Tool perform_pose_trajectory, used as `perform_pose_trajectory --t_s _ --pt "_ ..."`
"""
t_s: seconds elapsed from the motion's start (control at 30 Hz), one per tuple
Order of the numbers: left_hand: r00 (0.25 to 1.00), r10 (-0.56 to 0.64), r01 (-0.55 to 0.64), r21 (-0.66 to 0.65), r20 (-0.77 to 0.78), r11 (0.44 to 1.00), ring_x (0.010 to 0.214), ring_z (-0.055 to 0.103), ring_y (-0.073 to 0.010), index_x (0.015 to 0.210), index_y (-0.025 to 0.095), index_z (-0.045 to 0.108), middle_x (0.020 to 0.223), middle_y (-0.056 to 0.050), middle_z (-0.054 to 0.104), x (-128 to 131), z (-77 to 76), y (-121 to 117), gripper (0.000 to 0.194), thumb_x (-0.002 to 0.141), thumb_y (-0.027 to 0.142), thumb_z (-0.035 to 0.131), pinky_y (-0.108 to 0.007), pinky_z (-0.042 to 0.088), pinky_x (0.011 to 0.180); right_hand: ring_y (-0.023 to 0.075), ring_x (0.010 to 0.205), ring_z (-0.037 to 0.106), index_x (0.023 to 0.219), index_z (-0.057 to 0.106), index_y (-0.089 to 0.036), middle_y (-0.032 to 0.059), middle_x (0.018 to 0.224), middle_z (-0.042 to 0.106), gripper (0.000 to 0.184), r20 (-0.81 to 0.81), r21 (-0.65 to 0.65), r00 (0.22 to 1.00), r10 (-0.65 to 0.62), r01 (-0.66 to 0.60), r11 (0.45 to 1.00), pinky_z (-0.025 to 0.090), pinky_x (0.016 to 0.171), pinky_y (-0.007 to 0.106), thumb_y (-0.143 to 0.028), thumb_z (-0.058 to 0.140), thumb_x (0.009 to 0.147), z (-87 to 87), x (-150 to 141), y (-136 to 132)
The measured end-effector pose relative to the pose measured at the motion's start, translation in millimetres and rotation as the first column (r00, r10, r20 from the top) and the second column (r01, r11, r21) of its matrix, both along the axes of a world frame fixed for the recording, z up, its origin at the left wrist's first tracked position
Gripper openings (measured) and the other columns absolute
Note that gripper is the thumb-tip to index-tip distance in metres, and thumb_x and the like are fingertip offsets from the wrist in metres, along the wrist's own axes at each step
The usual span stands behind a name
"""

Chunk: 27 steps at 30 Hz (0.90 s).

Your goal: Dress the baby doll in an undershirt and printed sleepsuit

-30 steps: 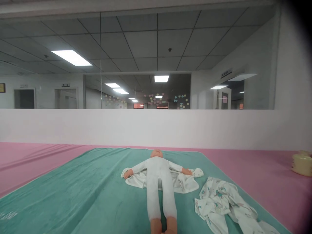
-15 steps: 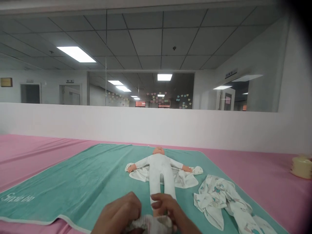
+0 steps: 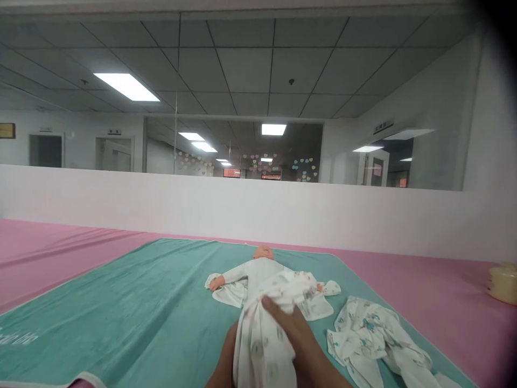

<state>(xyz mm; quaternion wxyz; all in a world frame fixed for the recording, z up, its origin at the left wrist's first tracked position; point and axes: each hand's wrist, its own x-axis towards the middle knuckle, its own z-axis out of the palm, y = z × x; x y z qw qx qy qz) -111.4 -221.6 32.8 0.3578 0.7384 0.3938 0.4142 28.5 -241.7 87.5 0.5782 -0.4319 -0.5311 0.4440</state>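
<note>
A baby doll (image 3: pixel 258 275) in a white bodysuit lies on its back, head away from me and arms spread. A white printed baby garment (image 3: pixel 264 345) hangs across its lower body and hides its legs. My right hand (image 3: pixel 297 331) is closed on the garment's right side, thumb on top. On the other side my left hand (image 3: pixel 226 355) grips the cloth, its fingers mostly hidden behind it. Under the doll's arms spreads an opened white top (image 3: pixel 319 308), its cuffs beside the doll's hands.
A second printed baby garment (image 3: pixel 367 334) lies crumpled to the right. Everything rests on a green towel (image 3: pixel 153 302) over a pink covered surface (image 3: pixel 420 280). A cream round container (image 3: pixel 503 283) stands at the far right. Behind runs a low white wall (image 3: pixel 226 207) with glass above.
The garment was bunched low between my hands; now it is spread out over the doll's legs and toward its right-side arm. My hands have shifted, the left one down behind the cloth.
</note>
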Motion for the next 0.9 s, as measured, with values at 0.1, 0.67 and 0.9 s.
perform_pose_trajectory --t_s 0.1,0.67,0.9 --pt "0.986 0.128 -0.126 -0.028 0.104 0.992 0.11 0.05 -0.0278 0.127 0.023 0.039 0.122 -0.007 0.053 -7.5 6.4 4.2 0.067 0.065 0.041 0.057 -0.035 0.046 0.087 0.0211 0.082 0.059 0.103 0.056 -0.013 0.0084 0.094 0.064 0.049 -0.059 0.088 0.998 -0.025 0.03 0.996 0.046 0.073 0.031 -0.052 0.055 0.074 6.8 -9.3 47.2" --pt "0.936 0.164 -0.065 0.306 -0.311 0.95 0.127 0.031 -0.0201 0.113 0.022 0.05 0.138 -0.004 0.034 2.2 -16.9 126.3 0.037 0.077 0.021 0.046 -0.034 0.028 0.103 0.0237 0.092 0.059 0.095 0.063 -0.013 0.0077 0.09 0.068 0.041 -0.175 -0.151 0.957 -0.233 0.208 0.966 0.044 0.084 0.034 -0.047 0.057 0.072 -107.4 121.7 173.8" --pt "0.923 0.147 -0.01 0.361 -0.354 0.932 0.08 0.053 -0.0145 0.084 0.018 0.052 0.088 0.0 0.057 29.1 -21.6 174.2 0.016 0.076 0.02 0.039 -0.025 0.04 0.072 0.0224 0.089 0.063 0.112 0.054 -0.012 0.0104 0.097 0.067 0.054 -0.517 -0.233 0.856 -0.001 -0.14 0.962 0.049 0.08 0.033 -0.051 0.056 0.074 -110.6 110.6 180.9"
